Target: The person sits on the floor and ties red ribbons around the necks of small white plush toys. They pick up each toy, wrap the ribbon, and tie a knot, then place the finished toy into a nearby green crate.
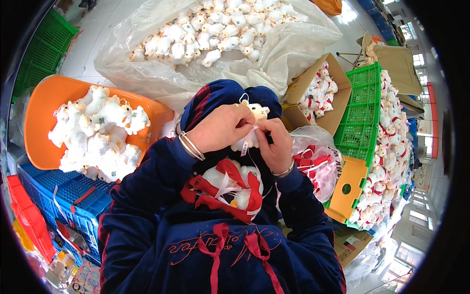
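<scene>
At centre, the left hand (220,128) and right hand (276,147) pinch a toy's (258,111) ribbon (254,127), apart from the tub's (36,127) rim, left.

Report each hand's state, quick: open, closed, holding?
Left hand: closed, pinching pale pink ribbon by the neck of the white plush animal.
Right hand: closed, apparently pinching the same pale pink ribbon.

Illumination is bright. Windows (409,254) along the right rim appear overexposed; the floor (348,13) at upper right shows glare. White plush toys (105,117) at left lose highlight detail. Fisheye distortion bends peripheral edges.
</scene>
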`<state>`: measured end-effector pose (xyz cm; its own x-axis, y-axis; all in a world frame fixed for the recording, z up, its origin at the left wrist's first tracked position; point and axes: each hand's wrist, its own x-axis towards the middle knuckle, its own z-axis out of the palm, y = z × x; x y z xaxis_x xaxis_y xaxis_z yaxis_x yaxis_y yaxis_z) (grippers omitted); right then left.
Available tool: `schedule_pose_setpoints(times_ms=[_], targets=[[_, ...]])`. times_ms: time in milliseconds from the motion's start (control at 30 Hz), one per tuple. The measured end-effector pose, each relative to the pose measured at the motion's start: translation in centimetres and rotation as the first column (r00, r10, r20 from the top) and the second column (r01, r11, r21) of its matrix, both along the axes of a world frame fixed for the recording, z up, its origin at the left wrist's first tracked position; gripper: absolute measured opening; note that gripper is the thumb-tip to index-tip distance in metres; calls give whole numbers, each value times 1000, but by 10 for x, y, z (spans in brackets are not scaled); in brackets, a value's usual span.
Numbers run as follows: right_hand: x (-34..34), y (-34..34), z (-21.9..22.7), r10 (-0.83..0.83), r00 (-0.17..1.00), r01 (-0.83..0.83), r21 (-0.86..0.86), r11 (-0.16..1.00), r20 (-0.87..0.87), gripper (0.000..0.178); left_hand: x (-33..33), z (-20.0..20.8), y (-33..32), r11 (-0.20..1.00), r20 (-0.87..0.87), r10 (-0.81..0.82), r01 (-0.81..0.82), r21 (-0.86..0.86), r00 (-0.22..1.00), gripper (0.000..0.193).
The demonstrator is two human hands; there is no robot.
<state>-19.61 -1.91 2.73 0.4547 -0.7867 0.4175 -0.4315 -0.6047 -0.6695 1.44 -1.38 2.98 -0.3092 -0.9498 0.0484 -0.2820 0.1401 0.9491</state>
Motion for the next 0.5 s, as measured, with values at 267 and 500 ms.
schedule_pose_setpoints(times_ms=[267, 500], targets=[[2, 1, 2, -13, 1000, 13, 1, 1000, -11, 15, 5, -4, -1, 996, -109, -6, 15, 91, 994, 11], [2, 0, -4, 17, 999, -16, -36, 999, 42, 17, 0, -4, 2, 997, -47, 10, -14, -72, 999, 12]])
